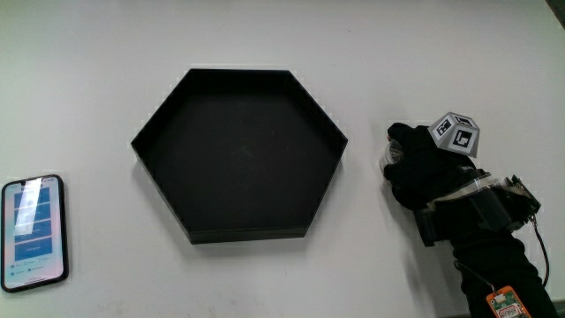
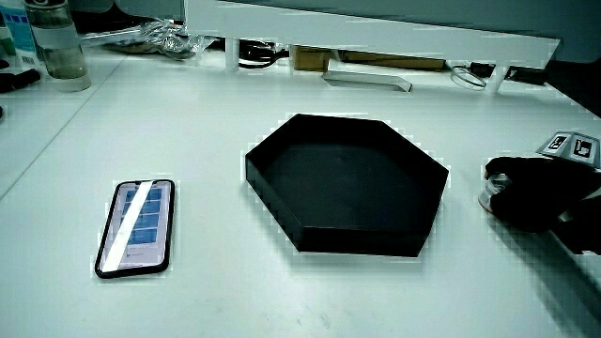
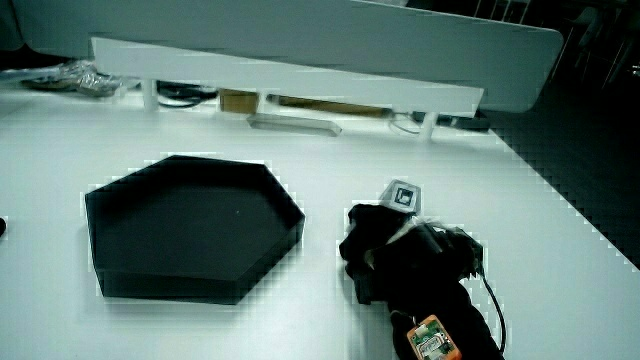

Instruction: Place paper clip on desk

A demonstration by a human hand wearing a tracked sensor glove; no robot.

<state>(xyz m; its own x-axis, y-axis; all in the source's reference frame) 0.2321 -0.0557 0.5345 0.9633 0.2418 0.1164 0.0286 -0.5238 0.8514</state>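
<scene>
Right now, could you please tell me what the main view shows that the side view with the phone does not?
Only the main view shows the orange tag on the forearm. Only that side view shows the low partition and a bottle. Both show the black hexagonal tray, the phone and the hand beside the tray.

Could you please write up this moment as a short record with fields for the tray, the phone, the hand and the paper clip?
tray: black hexagonal tray, nothing visible inside, on the white table
phone: smartphone, screen lit, flat on the table, apart from the tray
hand: gloved hand resting on the table beside the tray, fingers curled over something pale
paper clip: not visible in any view
partition: low partition at the table's edge
</scene>
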